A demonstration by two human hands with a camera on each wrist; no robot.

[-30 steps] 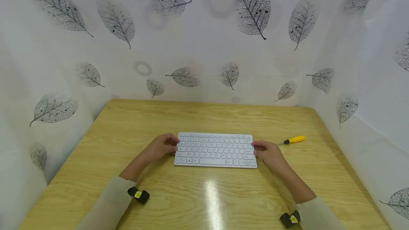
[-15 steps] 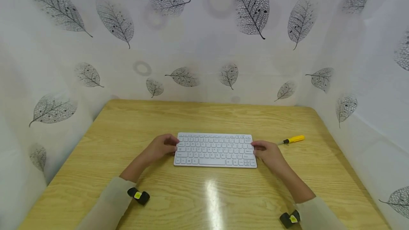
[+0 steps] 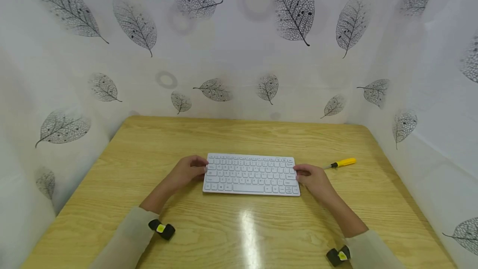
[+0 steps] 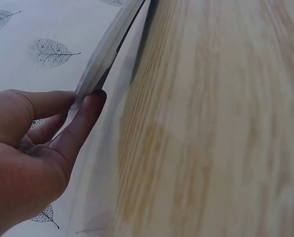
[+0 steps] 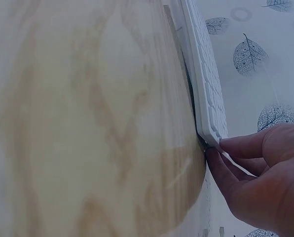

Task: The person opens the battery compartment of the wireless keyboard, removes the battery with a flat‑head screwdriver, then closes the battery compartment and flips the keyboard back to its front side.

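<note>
A white keyboard [image 3: 251, 175] lies lengthwise across the middle of the table, keys facing up. My left hand [image 3: 186, 172] pinches its left end. In the left wrist view the thumb is on one face of the keyboard [image 4: 101, 55] and a finger on the other, with a gap between that end and the table. At the opposite end my right hand [image 3: 315, 181] pinches the right edge. The right wrist view shows thumb and fingertips at a corner of the keyboard [image 5: 206, 84], very near the tabletop. The undersides of the fingers are partly hidden.
A screwdriver [image 3: 344, 162] with a yellow handle lies to the right, just beyond my right hand, its shaft tip hidden. The wooden table [image 3: 239, 136] ends at a white leaf-patterned curtain [image 3: 231, 57] at the back and both sides.
The keyboard's left end has come up slightly with my left hand, so it now tilts a little. My right hand keeps its place at the other end.
</note>
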